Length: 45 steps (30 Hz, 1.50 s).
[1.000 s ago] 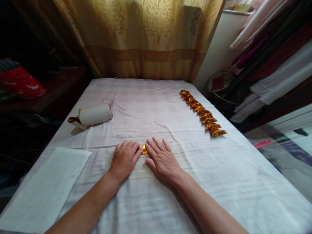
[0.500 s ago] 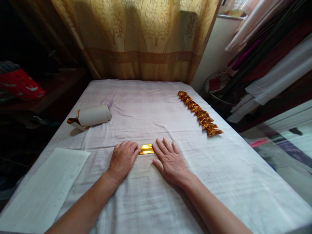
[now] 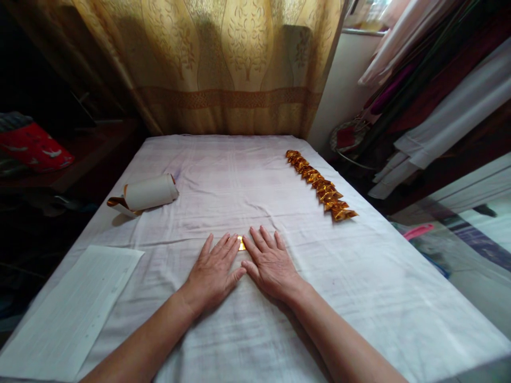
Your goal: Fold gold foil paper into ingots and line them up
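Note:
A small folded piece of gold foil paper (image 3: 241, 243) lies flat on the white cloth, and only a narrow shiny strip of it shows between my hands. My left hand (image 3: 215, 268) rests flat over its left part, fingers stretched out and slightly spread. From the other side my right hand (image 3: 273, 264) lies flat with fingers apart, its index fingertip at the foil's right end. Both thumbs point inward and almost meet just below the foil. The fingers hide the foil's two ends.
A row of folded gold foil pieces (image 3: 317, 184) runs along the right side of the cloth-covered table (image 3: 223, 175). At left lie a white-backed roll of foil paper (image 3: 149, 192) and a pale lined sheet (image 3: 75, 308). A patterned curtain (image 3: 247, 58) hangs behind; clothes (image 3: 435, 117) hang at right.
My left hand has gone from pinching the foil's left end to lying flat over it, closer to my right hand. Less foil shows. The view has shifted slightly.

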Tool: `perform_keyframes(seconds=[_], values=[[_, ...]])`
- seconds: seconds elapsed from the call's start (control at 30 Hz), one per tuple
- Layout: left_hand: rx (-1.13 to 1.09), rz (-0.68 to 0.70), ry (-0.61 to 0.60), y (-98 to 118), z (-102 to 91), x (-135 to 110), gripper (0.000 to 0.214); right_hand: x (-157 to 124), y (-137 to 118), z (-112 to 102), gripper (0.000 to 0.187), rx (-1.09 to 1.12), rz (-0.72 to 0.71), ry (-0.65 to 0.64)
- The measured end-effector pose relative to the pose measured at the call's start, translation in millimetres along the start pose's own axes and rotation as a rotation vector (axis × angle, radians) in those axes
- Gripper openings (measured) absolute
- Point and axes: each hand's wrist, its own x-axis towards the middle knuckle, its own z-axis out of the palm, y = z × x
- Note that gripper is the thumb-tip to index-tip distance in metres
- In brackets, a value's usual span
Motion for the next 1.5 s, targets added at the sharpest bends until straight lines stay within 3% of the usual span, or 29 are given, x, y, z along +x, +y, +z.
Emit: perform_keyframes(seconds=[0.13, 0.6, 1.0, 1.17, 1.33, 1.5], values=[[0.037, -0.001, -0.132, -5.8, 0.3, -9.5, 0.067, -0.1, -0.8, -1.2, 0.061, 0.016, 0.021, -0.004], [0.032, -0.063, -0.249, -25.7, -24.9, -29.7, 0.061, -0.5, -2.4, -4.4, 0.059, 0.017, 0.037, -0.029], [0.022, -0.057, -0.130, -25.5, -23.1, -34.5, 0.056, -9.2, 8.2, -3.8, 0.059, -0.011, 0.063, -0.005], [-0.001, -0.133, 0.027, -15.6, -26.8, -15.3, 0.033, -7.5, 12.3, -6.3, 0.056, 0.008, 0.074, 0.036], [-0.055, -0.209, 0.068, -9.6, -25.5, 2.2, 0.016, -4.1, 15.4, -7.3, 0.038, 0.098, 0.030, 0.166], [-0.100, -0.230, 0.146, -13.7, -14.3, -2.1, 0.021, -0.9, 16.0, -0.4, 0.017, 0.226, -0.022, 0.277]])
